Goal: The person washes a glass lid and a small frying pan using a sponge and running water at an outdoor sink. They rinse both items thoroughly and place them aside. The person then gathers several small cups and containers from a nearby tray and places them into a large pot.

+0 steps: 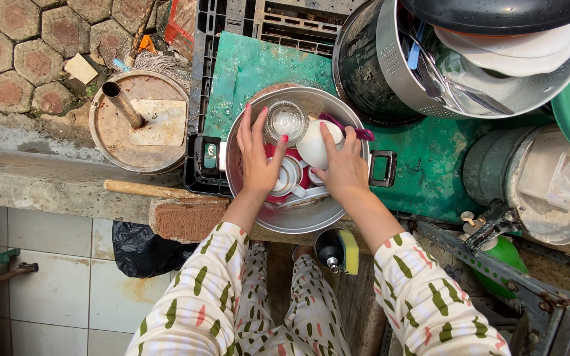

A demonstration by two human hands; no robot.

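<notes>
Patterned sleeves [404, 290] lead to the pot [338, 209]. Left hand [258, 158] fingers curl round a glass [285, 121]; right hand [346, 168] cups a white bowl [315, 142]. Both sit over the dishes; firm, separate grips should prevent clinking.

Soft, even daylight, faint shadows, sharp focus throughout, mild glare on the steel basin [338, 217].
</notes>
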